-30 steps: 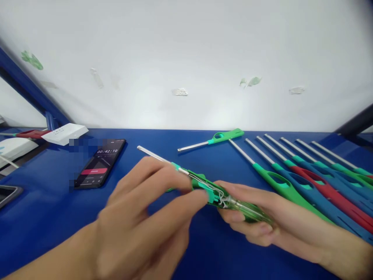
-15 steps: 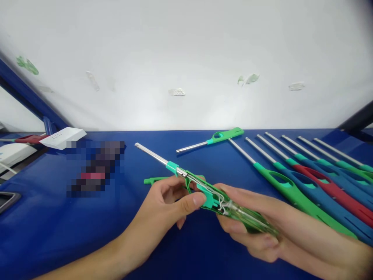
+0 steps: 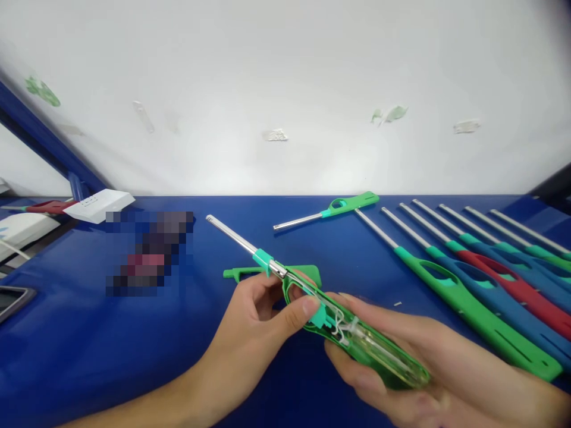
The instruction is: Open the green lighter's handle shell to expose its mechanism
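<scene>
An opened green lighter [image 3: 366,345] is held between both hands, its metal tube pointing to the upper left. Its inner wires, a teal trigger part and a clear fuel tank are exposed. My left hand [image 3: 263,333] grips it near the trigger, with the thumb pressed on the teal part. My right hand [image 3: 401,356] is wrapped round the handle end beside the tank. Behind my left hand, a loose green half-shell [image 3: 307,274] lies on the blue table [image 3: 134,345].
Several assembled lighters in green [image 3: 482,315], blue and red lie in a row at the right. Another green lighter [image 3: 352,204] rests at the back. A pixelated dark object [image 3: 156,249], a white box [image 3: 100,205] and a phone-like device [image 3: 13,300] are at the left.
My right hand's fingers have shifted lower on the handle, showing more of the tank. More of the loose half-shell shows behind my left hand. The view has shifted slightly.
</scene>
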`<act>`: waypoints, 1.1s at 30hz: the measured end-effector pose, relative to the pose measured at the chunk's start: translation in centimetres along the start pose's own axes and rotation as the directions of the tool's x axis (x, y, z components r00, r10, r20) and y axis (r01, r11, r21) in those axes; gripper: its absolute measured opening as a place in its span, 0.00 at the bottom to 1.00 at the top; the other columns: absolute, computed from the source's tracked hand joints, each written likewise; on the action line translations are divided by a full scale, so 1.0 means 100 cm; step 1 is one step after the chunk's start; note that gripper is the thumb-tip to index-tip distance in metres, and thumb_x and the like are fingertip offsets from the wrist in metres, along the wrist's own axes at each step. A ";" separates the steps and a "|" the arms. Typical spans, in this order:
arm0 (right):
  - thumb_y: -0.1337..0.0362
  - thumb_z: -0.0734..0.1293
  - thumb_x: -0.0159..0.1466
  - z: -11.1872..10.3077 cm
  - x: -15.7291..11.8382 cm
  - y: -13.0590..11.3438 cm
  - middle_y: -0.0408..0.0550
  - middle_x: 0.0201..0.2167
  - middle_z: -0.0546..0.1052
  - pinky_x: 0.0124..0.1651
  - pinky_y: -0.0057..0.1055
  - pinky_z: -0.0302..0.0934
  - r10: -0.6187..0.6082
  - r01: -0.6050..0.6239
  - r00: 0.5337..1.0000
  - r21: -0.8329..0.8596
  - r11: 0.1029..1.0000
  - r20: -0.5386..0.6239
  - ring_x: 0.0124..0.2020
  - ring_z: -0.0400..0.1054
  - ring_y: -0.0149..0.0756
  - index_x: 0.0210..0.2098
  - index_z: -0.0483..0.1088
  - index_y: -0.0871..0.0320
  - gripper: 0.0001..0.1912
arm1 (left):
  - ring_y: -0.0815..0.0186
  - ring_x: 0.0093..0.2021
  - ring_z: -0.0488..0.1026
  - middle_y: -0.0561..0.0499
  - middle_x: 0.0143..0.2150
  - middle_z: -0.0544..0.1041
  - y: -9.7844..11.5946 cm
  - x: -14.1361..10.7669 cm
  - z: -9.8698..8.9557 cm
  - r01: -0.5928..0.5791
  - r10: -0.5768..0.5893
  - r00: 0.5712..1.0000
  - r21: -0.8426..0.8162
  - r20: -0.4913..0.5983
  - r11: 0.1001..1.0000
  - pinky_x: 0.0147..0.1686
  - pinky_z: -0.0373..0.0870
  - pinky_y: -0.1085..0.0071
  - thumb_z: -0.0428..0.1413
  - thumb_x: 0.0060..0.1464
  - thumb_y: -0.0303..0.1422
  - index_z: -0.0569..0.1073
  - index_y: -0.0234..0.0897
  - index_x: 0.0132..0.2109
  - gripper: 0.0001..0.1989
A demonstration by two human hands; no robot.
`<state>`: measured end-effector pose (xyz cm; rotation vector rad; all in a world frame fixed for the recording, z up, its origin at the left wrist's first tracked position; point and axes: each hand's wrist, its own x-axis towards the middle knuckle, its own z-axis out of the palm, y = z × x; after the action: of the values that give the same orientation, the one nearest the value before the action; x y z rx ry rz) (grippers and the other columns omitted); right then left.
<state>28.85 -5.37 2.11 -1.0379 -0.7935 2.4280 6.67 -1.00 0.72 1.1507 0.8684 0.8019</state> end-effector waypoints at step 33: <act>0.34 0.64 0.74 0.012 0.003 0.006 0.30 0.21 0.54 0.19 0.22 0.35 -0.075 0.074 0.991 -0.015 0.997 -0.110 0.17 0.35 0.20 0.29 0.60 0.56 0.33 | 0.72 0.34 0.65 0.57 0.36 0.73 -0.002 -0.004 0.005 0.041 -0.039 0.998 -0.052 0.053 0.998 0.30 0.61 0.79 0.73 0.53 0.30 0.80 0.38 0.41 0.11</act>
<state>27.67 -6.06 2.29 -1.1165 -0.7940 2.2850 6.93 -1.61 0.67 1.0995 0.8196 0.7547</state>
